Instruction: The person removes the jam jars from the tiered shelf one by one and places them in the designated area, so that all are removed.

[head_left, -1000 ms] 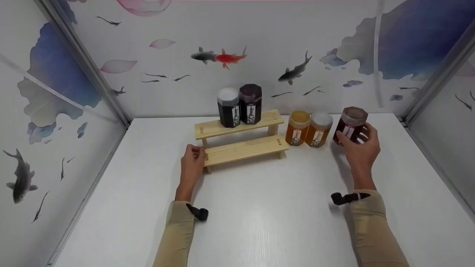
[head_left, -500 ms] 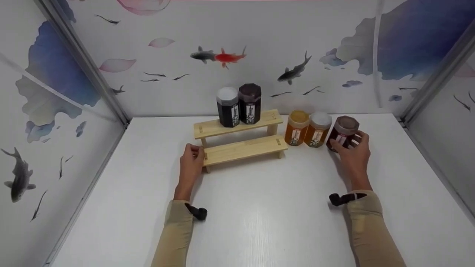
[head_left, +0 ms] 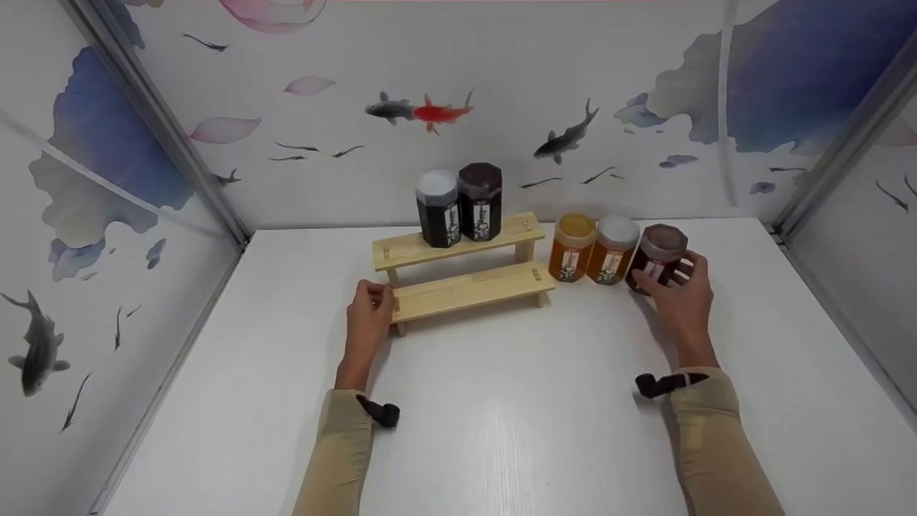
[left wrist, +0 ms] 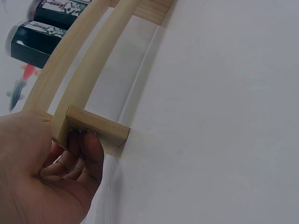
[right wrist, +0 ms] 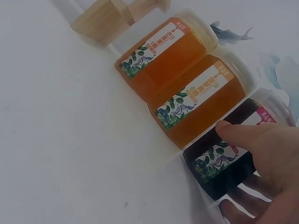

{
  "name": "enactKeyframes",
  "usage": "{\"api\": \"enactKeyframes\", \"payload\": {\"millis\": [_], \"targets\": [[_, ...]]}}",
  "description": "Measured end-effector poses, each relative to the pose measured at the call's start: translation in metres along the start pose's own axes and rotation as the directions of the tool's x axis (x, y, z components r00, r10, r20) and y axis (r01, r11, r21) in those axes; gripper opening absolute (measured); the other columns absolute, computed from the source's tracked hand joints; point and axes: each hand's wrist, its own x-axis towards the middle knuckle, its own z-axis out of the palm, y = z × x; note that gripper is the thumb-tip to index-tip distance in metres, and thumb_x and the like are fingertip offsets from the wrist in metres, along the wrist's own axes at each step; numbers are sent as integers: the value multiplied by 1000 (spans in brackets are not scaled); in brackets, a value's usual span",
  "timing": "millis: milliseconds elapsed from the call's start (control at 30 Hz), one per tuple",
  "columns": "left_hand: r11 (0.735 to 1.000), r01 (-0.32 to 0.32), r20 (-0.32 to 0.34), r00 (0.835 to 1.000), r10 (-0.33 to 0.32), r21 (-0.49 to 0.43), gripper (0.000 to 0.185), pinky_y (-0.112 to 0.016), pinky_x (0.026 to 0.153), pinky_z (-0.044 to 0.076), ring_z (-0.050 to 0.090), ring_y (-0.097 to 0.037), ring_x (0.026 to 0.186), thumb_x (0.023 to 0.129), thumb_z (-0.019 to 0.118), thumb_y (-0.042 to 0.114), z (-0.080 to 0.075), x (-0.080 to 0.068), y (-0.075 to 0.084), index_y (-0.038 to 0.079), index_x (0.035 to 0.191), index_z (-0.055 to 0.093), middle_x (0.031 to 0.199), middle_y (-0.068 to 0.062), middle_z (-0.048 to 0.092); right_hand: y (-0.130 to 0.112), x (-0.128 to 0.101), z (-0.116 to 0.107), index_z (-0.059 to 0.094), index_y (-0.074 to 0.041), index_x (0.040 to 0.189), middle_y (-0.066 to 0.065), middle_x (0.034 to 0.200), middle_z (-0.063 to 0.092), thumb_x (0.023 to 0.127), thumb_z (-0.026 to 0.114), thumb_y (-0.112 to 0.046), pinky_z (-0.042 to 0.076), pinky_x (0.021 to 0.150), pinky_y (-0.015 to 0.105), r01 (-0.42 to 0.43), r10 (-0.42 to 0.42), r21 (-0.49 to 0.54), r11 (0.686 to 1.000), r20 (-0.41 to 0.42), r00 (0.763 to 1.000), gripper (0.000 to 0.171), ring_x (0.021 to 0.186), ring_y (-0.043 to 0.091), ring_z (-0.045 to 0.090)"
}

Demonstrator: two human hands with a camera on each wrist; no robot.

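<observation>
A two-step wooden rack (head_left: 466, 276) stands on the white table (head_left: 501, 401). Two dark jars (head_left: 458, 204) sit on its top step. My left hand (head_left: 370, 315) grips the left end of the lower step (left wrist: 96, 128), fingers curled around its leg. Right of the rack stand two amber jars (head_left: 593, 249) in a row. My right hand (head_left: 680, 294) holds a dark red jar (head_left: 655, 258) upright on the table, touching the second amber jar (right wrist: 201, 105); thumb and fingers wrap its sides (right wrist: 224, 163).
Painted panels with fish close in the back and both sides, with metal corner posts (head_left: 154, 122). The table's front half is bare white surface. The lower step (head_left: 473, 287) carries nothing.
My right hand brought the dark red jar down and to the left, from lifted above the table to standing against the amber jars. The left hand stayed on the rack.
</observation>
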Motion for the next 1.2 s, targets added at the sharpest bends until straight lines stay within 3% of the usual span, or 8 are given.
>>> {"api": "enactKeyframes", "payload": {"millis": [267, 400, 467, 567, 767, 867, 1000, 1200], "targets": [[1000, -3, 3, 1000, 3, -10, 20, -30, 71, 51, 63, -20, 91, 113, 55, 27, -1, 1, 0, 8, 119, 59, 107, -12, 70, -9, 2, 1, 13, -19, 172, 14, 177, 29, 93, 83, -51, 30, 132, 51, -38, 38, 9, 999, 14, 999, 110, 164, 31, 30], [1000, -8, -3, 1000, 8, -13, 21, -30, 72, 51, 63, -20, 91, 113, 56, 27, -1, 1, -1, 7, 119, 59, 107, -12, 70, -18, 2, 2, 18, -20, 171, 10, 178, 28, 90, 86, -51, 22, 135, 49, 73, -69, 40, 997, -93, 993, 110, 166, 24, 24], [1000, -9, -7, 1000, 9, -8, 22, -30, 71, 51, 63, -20, 91, 113, 55, 28, -2, 1, -1, 7, 119, 60, 107, -12, 70, -23, 2, 5, 25, -19, 169, 7, 175, 32, 90, 87, -48, 21, 135, 46, 173, -166, 25, 985, -166, 972, 105, 165, 21, 25], [1000, -5, -9, 1000, 5, -3, 22, -29, 70, 50, 63, -20, 89, 114, 55, 27, -3, 1, -2, 7, 121, 60, 107, -12, 70, -30, 0, 11, 35, -18, 166, 4, 170, 40, 91, 87, -43, 21, 135, 40, 296, -292, -25, 955, -253, 922, 94, 161, 18, 31], [1000, -6, -9, 1000, 6, 3, 23, -30, 70, 51, 63, -20, 89, 113, 55, 27, -4, 2, -3, 6, 122, 60, 108, -13, 70, -43, -7, 25, 52, -13, 155, 8, 157, 53, 96, 84, -33, 36, 127, 43, 441, -435, -58, 895, -326, 839, 71, 149, 22, 45], [1000, 0, -12, 1000, 0, 18, 23, -29, 71, 51, 63, -20, 91, 114, 55, 27, -4, 2, -4, 6, 122, 60, 109, -13, 70, -54, -11, 34, 57, -10, 151, 9, 151, 59, 98, 82, -25, 44, 121, 48, 506, -486, -25, 862, -323, 812, 61, 142, 24, 53], [1000, 12, -19, 1000, -12, 17, 21, -28, 71, 51, 63, -20, 92, 113, 55, 27, -4, 1, -4, 8, 120, 59, 110, -12, 71, -71, -20, 49, 60, -8, 148, 9, 147, 64, 100, 79, -19, 48, 118, 50, 569, -538, 44, 821, -276, 797, 52, 138, 23, 59], [1000, 0, 0, 1000, 0, 2, 22, -28, 73, 51, 62, -19, 93, 113, 55, 27, 0, 1, -1, 7, 122, 59, 111, -12, 70, -88, -32, 78, 60, -10, 148, 8, 147, 64, 103, 76, -18, 52, 114, 50, 584, -565, 116, 804, -159, 810, 49, 137, 22, 62]]}}
